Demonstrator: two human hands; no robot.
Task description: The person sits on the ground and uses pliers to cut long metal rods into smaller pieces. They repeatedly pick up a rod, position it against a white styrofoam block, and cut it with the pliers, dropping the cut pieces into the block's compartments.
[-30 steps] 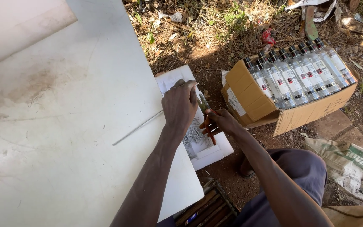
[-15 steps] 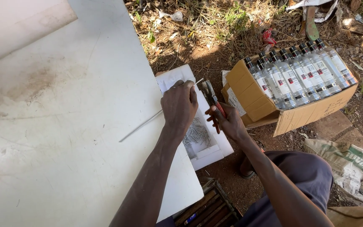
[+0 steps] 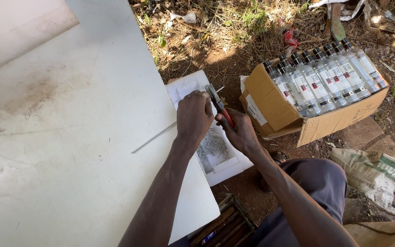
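White board (image 3: pixel 69 137) fills left; carton (image 3: pixel 298 114) of bottles (image 3: pixel 325 77) right on dirt. Tray (image 3: pixel 216 151) of cut pins at board edge.
Left hand (image 3: pixel 194 116) closed over end of thin rod (image 3: pixel 154 137), which lies across board. Right hand (image 3: pixel 238 132) clenched on pliers (image 3: pixel 219 106); hands nearly touching.
Risks: pliers nose close to left fingers, pinch likely; cut piece may fly past tray into dirt; rod unsupported, may slip.

Both arms extended, left hand (image 3: pixel 194 116) fisted, right hand (image 3: pixel 239 132) gripping
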